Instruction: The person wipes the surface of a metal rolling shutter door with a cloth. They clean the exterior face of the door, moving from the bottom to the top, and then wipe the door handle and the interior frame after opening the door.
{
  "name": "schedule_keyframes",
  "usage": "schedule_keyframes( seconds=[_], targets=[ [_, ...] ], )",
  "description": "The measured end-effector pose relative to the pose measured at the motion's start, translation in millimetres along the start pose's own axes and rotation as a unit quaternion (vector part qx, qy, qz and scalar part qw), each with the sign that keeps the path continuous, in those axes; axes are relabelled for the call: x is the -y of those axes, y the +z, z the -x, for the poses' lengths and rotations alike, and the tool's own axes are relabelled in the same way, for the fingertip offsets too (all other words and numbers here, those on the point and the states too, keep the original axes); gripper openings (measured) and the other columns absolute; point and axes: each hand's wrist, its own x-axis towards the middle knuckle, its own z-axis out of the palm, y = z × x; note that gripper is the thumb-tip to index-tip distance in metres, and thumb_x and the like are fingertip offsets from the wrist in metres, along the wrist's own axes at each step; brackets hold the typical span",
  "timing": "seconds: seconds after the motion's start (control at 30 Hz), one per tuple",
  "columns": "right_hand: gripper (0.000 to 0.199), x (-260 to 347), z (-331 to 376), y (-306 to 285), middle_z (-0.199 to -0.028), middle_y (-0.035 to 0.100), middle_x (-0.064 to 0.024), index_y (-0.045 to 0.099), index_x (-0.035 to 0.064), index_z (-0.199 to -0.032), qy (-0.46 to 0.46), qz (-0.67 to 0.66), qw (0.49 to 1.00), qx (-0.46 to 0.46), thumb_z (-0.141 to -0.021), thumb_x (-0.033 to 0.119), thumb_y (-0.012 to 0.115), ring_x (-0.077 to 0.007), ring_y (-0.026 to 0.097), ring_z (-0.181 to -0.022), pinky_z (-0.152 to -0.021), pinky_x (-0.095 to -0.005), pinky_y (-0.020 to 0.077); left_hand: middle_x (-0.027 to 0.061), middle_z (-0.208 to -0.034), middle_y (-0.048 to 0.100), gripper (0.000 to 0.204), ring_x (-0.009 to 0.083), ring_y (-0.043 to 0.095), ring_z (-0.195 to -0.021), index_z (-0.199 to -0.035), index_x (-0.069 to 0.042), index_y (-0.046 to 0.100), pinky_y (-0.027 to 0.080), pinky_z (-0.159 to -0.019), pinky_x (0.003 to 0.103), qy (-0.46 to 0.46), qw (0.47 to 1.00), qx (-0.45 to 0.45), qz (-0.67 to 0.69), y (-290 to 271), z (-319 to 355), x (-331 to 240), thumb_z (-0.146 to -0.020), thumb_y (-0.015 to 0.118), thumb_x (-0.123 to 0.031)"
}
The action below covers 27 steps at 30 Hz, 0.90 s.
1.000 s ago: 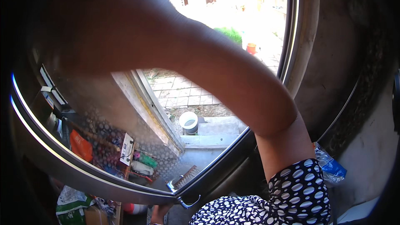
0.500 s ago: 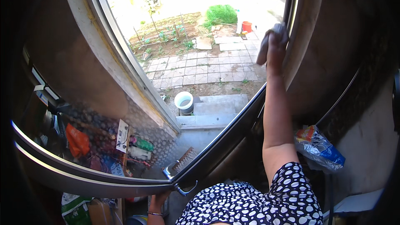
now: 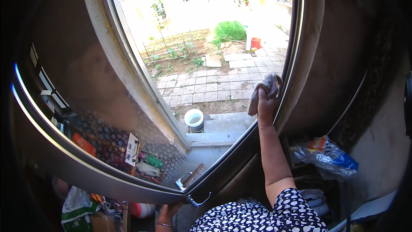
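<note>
My right arm reaches forward to a door (image 3: 234, 163) with a dark frame around its pane. In my right hand (image 3: 267, 105) is a bunched grey cloth (image 3: 254, 102), held up by the pane's right side near the frame. The fingers are closed around the cloth, and part of it hangs below them. My left hand (image 3: 171, 210), with a bracelet at the wrist, is low by the door's edge, just under the curved metal door handle (image 3: 199, 201). The door's edge hides its fingers, so its grip does not show.
To the right sits a silver, blue and red plastic bag (image 3: 330, 159). A brush (image 3: 194, 175) lies by the handle. Outside are concrete steps (image 3: 227, 124), a white bucket (image 3: 194, 120), paving and a garden bed. Lower left stand a green-and-white sack (image 3: 77, 210) and a red-and-white container (image 3: 141, 210).
My right hand has come down along the pane's right side with the cloth, the arm bending a little. My left hand stays by the door's edge. The whole view has shifted slightly.
</note>
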Motion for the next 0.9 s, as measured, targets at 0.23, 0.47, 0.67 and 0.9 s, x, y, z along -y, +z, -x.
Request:
schedule_keyframes(
  seconds=[0.23,0.47,0.67,0.9],
  targets=[
    [0.038,243,39,117,-0.111,0.055,-0.0127,0.056,0.0075,-0.112,-0.473,0.029,0.865,0.164,-0.077,0.019,0.067,-0.0286,0.054,-0.106,-0.092,-0.0431,0.0440,0.0064,-0.104,0.063,0.043,0.0163,0.059,-0.095,-0.113,-0.004,0.058,0.049,-0.083,0.032,0.061,0.997,0.000,-0.038,-4,1,-2,-0.074,0.073,0.006],
    [0.022,320,72,167,-0.104,0.062,-0.0073,0.065,0.0119,-0.099,-0.606,-0.014,0.763,0.225,-0.079,0.019,0.064,-0.0241,0.058,-0.108,-0.095,-0.0434,0.0463,0.0034,-0.099,0.064,0.039,0.0144,0.060,-0.088,-0.108,-0.005,0.061,0.050,-0.075,0.030,0.059,0.998,-0.008,-0.010,2,-5,-27,-0.072,0.074,0.005],
    [0.032,212,-93,136,-0.090,0.054,-0.0064,0.048,0.0105,-0.110,-0.444,0.038,0.887,0.123,-0.087,0.024,0.065,-0.0189,0.055,-0.080,-0.070,-0.0267,0.0462,0.0033,-0.096,0.065,0.032,0.0142,0.060,-0.085,-0.103,-0.005,0.064,0.050,-0.073,0.029,0.051,0.997,-0.013,-0.052,-3,3,-24,-0.073,0.073,0.002],
    [0.061,-5,-5,7,-0.129,0.047,-0.0193,0.036,-0.0030,-0.136,-0.002,-0.008,1.000,-0.004,-0.083,0.016,0.059,-0.0296,0.048,-0.119,-0.103,-0.0358,0.0357,0.0041,-0.101,0.065,0.028,0.0178,0.061,-0.095,-0.106,-0.005,0.063,0.048,-0.085,0.033,0.061,0.985,0.043,-0.153,-9,-7,-26,-0.078,0.070,-0.006]
  ],
)
